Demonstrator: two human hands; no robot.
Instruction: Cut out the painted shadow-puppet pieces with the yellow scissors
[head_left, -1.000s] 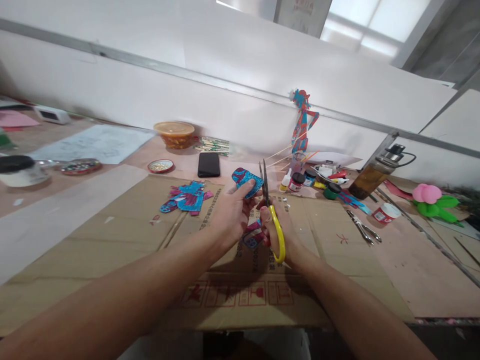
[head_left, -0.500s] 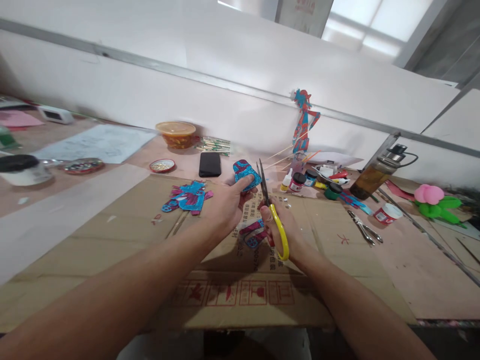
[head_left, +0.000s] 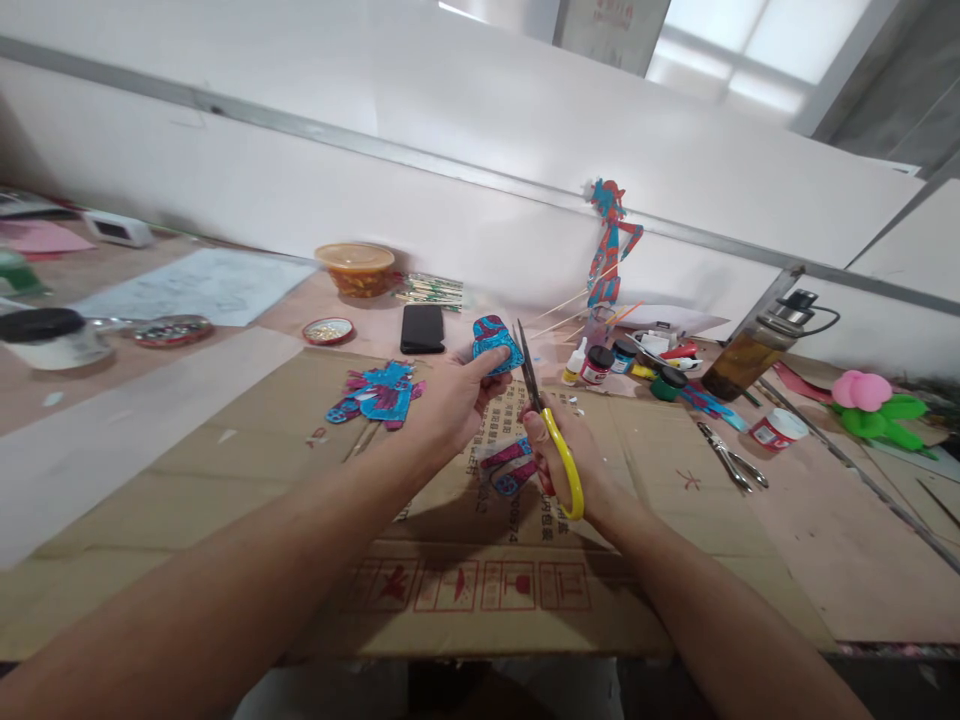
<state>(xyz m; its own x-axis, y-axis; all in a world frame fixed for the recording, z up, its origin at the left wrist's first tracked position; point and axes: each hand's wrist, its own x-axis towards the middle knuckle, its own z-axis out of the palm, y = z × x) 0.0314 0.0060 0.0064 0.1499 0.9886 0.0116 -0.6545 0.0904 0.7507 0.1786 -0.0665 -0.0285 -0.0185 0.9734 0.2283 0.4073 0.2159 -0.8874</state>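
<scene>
Between the thumb and fingers of my left hand (head_left: pixel 469 400) is a small blue-and-purple painted cutout piece (head_left: pixel 489 340). My right hand (head_left: pixel 566 450) is closed round yellow-handled scissors (head_left: pixel 562 465), whose dark blades point up and stand slightly apart beside the piece's right edge. Below the hands, another purple-and-blue cutout (head_left: pixel 506 467) lies on the cardboard sheet (head_left: pixel 285 500), partly hidden by my right hand. To the left, several overlapping blue and purple cutouts (head_left: pixel 379 393) lie in a pile on the cardboard.
Behind the cardboard are a black phone (head_left: pixel 422 329), a lidded tub (head_left: pixel 356 270) and a dish of small fasteners (head_left: pixel 328 330). Paint jars (head_left: pixel 598 365), pliers (head_left: pixel 731 457) and a drink bottle (head_left: pixel 757 350) stand or lie to the right. A painted figure (head_left: pixel 613 245) leans near the wall.
The view has shifted very slightly. Both hands keep nearly the same pose, with the cutout piece turned a little and the scissor blades still beside its right edge.
</scene>
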